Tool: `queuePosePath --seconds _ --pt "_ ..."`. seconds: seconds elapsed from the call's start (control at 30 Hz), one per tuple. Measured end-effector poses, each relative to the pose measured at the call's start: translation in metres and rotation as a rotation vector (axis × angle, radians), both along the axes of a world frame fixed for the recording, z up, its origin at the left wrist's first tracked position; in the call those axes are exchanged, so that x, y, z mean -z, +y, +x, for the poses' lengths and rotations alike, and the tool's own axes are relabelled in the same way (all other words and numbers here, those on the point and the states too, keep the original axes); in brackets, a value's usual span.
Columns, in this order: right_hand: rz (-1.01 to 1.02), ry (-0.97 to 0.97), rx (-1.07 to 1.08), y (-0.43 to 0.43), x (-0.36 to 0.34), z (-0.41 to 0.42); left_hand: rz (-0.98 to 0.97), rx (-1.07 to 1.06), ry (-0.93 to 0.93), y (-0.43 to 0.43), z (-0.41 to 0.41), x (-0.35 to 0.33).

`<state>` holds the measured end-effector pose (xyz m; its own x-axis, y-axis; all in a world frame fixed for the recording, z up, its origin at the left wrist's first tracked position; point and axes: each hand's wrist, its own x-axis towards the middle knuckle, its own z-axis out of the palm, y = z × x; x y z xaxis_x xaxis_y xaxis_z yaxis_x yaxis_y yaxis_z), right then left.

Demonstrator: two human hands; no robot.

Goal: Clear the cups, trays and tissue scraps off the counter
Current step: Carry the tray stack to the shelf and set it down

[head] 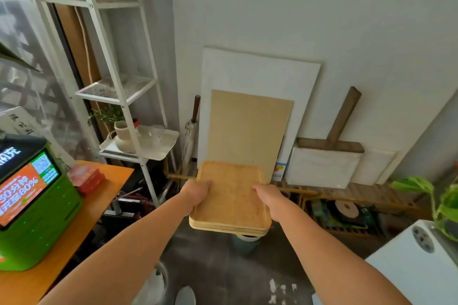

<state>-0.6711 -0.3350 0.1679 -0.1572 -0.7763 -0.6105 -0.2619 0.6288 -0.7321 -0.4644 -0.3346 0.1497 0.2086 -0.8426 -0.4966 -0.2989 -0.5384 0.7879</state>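
Note:
A stack of wooden trays (231,197), light brown with rounded corners, is held out in front of me in mid-air, above the floor. My left hand (195,193) grips the stack's left edge, thumb on top. On the right edge my right hand (269,198) grips the same stack. The top tray is empty. A small round bin (245,242) on the floor is partly hidden under the stack. No cups or tissue scraps are visible on the trays.
An orange counter (74,225) at left carries a green machine with a screen (32,205) and a red box (85,178). A white shelf unit (124,96) holds a white tray with a vase and glasses (148,141). Boards (250,131) lean on the wall. A white appliance (416,267) and a plant (443,205) stand at right.

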Motion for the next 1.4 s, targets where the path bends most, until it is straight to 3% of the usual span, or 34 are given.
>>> queuePosePath --seconds 0.4,0.8,1.13,1.4 --pt "-0.041 0.006 -0.032 -0.232 -0.016 0.119 -0.027 -0.065 -0.023 -0.223 0.121 -0.014" --pt "-0.055 -0.042 -0.225 -0.395 -0.036 0.229 -0.101 -0.24 -0.088 -0.346 0.23 -0.035" --pt "-0.171 -0.077 -0.58 -0.565 -0.095 0.334 -0.226 -0.669 -0.029 -0.46 0.303 -0.07" --pt "-0.184 -0.08 -0.879 -0.667 -0.098 0.432 -0.195 -1.051 0.017 -0.509 0.343 -0.076"
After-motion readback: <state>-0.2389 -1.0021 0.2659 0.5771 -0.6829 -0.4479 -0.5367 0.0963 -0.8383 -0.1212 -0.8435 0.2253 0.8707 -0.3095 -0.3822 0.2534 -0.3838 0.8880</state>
